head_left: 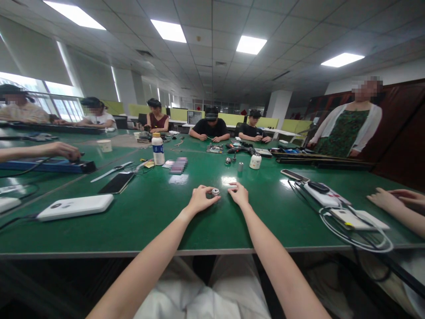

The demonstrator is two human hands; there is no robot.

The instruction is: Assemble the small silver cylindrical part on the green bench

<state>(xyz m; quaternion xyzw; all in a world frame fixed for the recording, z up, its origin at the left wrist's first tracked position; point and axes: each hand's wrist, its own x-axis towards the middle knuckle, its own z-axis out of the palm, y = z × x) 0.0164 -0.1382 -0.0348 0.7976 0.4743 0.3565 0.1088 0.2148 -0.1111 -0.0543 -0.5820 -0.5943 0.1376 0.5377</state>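
Observation:
My left hand (200, 198) rests low over the green table, thumb and fingers closed around a small round silver metal part (215, 192). The part's top face, with dark openings, points upward. Just to the right, my right hand (239, 195) has its thumb and forefinger curved and apart, and I see nothing held between them. A short gap separates this hand from the metal part. Farther out stand a silver metal cylinder (240, 166) and some small shiny metal pieces (228, 161).
A white power bank (76, 207) and a black phone (117, 182) lie left. A bottle (158, 149) and a small white jar (255, 161) stand ahead. Cables (357, 230) and devices crowd the right, near another person's hands (387, 199). Several people sit around the green table (212, 230).

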